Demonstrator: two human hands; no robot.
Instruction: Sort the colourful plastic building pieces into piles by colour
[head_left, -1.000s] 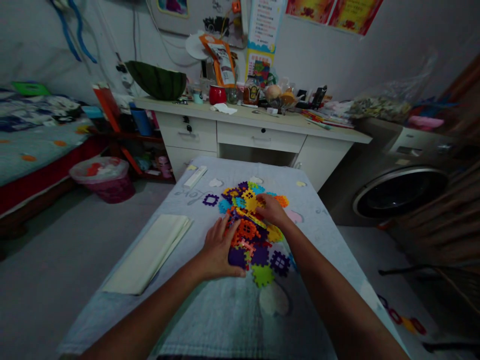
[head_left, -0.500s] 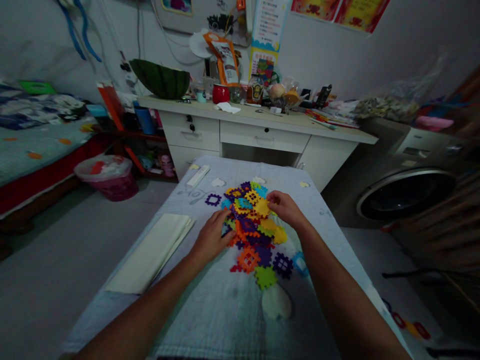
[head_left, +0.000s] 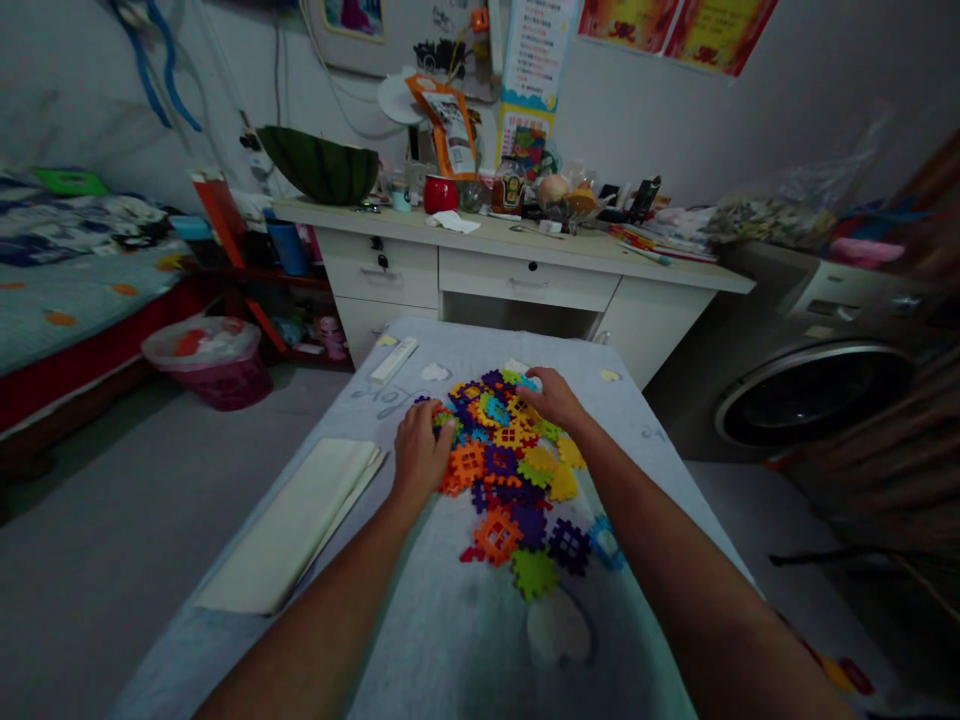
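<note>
A heap of colourful interlocking plastic tiles [head_left: 501,462] with notched edges lies on the cloth-covered table [head_left: 420,620]. Some tiles have window cutouts. My left hand [head_left: 424,445] is at the heap's left edge, its thumb and bent fingers closed around green and dark tiles. At the far right of the heap is my right hand [head_left: 556,398], fingers bent and closed by a light blue tile [head_left: 531,382]; its grip is hidden. Nearer to me lie an orange window tile [head_left: 496,536], a green tile [head_left: 534,573] and a purple window tile [head_left: 570,546].
A folded pale cloth [head_left: 289,530] and a narrow white box [head_left: 394,361] lie on the table's left side. Behind stands a white desk [head_left: 525,278] with a cut watermelon [head_left: 321,165] and jars. A washing machine [head_left: 810,350] is to the right, a pink bin [head_left: 214,370] to the left.
My left hand has shifted left and outward, exposing orange and purple tiles. My right hand has left the plain yellow tile and moved slightly away from me. The view has tilted slightly.
</note>
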